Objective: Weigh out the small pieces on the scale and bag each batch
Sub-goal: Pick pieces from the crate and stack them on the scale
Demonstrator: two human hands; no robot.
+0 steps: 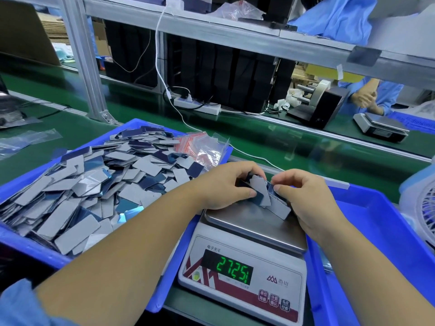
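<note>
A white digital scale (242, 276) stands in front of me with a steel pan (254, 222) and a green readout. On the pan's far edge sits a small batch of grey and dark blue rectangular pieces (270, 198). My left hand (223, 182) grips the batch from the left, fingers curled round it. From the right, my right hand (303, 196) pinches the same batch. A blue tray (30, 248) on the left holds a big heap of loose pieces (94, 184). Small clear bags with red strips (202, 147) lie at that tray's far right corner.
A second blue tray (381, 231) sits right of the scale, with a white fan (423, 208) at the right edge. Beyond are a green conveyor belt (282, 142), a power strip (197, 105) with cables, a tape dispenser (320, 104), another scale (381, 125) and a person in blue.
</note>
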